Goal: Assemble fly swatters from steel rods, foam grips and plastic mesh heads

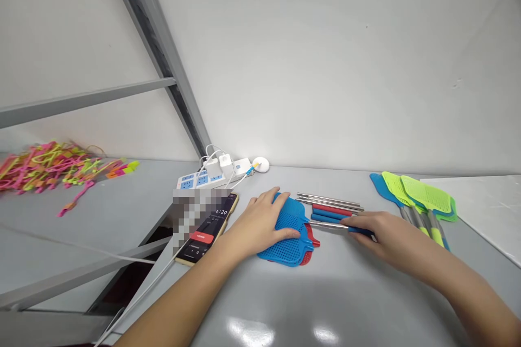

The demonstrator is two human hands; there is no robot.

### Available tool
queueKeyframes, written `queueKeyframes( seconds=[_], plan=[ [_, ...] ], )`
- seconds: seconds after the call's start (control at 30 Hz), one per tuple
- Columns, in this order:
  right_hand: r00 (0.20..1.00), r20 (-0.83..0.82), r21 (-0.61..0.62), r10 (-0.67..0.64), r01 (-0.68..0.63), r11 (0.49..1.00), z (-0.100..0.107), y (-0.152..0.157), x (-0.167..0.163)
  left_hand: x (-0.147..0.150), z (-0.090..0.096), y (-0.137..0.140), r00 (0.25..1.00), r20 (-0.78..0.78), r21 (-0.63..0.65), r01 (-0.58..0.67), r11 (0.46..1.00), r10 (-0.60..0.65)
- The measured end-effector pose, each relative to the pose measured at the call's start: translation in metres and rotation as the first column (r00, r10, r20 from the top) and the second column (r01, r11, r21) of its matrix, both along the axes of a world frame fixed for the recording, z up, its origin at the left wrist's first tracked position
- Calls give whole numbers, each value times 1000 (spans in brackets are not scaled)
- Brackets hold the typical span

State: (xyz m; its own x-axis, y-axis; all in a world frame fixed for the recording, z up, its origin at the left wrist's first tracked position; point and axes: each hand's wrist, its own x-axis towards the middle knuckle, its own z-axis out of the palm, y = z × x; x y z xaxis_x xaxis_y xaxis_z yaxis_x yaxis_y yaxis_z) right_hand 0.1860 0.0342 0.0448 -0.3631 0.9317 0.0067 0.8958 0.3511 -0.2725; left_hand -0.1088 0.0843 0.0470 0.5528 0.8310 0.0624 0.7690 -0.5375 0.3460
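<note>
My left hand (264, 222) presses on a blue fly swatter head (291, 211), its fingers over the far edge and its thumb on the near side. Another blue swatter head (285, 252) lies under or beside it, with a red swatter head (306, 257) partly hidden below. My right hand (370, 230) is closed round the blue grip of a metal swatter handle (328, 225). The rod's tip is at the neck of the upper blue head; whether it sits inside cannot be made out. Loose metal rods (329, 200), a red grip (331, 209) and a blue grip (329, 217) lie just behind.
Several green and blue fly swatters (423, 200) with handles lie at the right, beside a white sheet (476, 206). A phone (207, 227), a power strip (203, 179) with chargers and a white cable (163, 271) are at the left. Colourful strips (49, 168) lie beyond the metal frame (163, 49).
</note>
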Motion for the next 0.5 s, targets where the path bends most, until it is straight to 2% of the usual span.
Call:
queueKeyframes(
  seconds=[0.17, 0.4, 0.5],
  plan=[
    [998, 48, -1, -39, 39, 999, -3, 0, 5, -2, -6, 3, 998, 9, -15, -56, 998, 56],
    [1000, -3, 31, -26, 26, 999, 2, -2, -8, 1, -9, 3, 997, 14, -43, -79, 996, 80],
    [1000, -29, 9, -11, 12, 1000, 5, -3, -12, 1, -10, 4, 991, 95, -86, -87, 992, 95]
  ],
)
